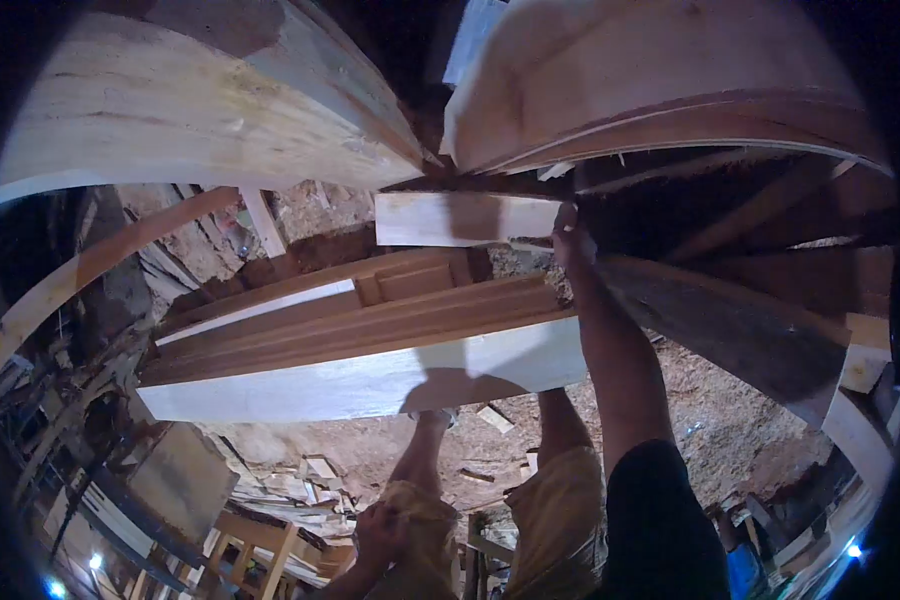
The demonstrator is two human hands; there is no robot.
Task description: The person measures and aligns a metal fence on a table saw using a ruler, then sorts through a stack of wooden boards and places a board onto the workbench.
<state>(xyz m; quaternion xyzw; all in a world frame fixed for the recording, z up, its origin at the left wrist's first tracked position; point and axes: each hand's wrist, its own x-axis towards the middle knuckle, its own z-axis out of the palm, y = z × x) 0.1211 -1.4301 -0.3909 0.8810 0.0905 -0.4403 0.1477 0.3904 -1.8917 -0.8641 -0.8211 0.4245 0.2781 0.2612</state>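
My right hand [567,238] reaches far forward on a stretched arm. Its fingers are closed on the right end of a short pale wooden board [420,220], which lies crosswise with my shadow on it. Down by my left thigh, against the tan shorts [425,505], is my left hand [378,530]; it is dark and its fingers are hard to make out. Between the short board and my legs lies a stack of long planks [370,325]. The nearest long board [300,390] shows a bright, pale face.
Large wide boards stand at the upper left [200,110] and upper right [670,80]. A dark slab [730,320] slants on the right. Wood offcuts [305,485] litter the dirt floor, and a wooden frame [260,550] stands at lower left. A curved strip [100,255] leans at left.
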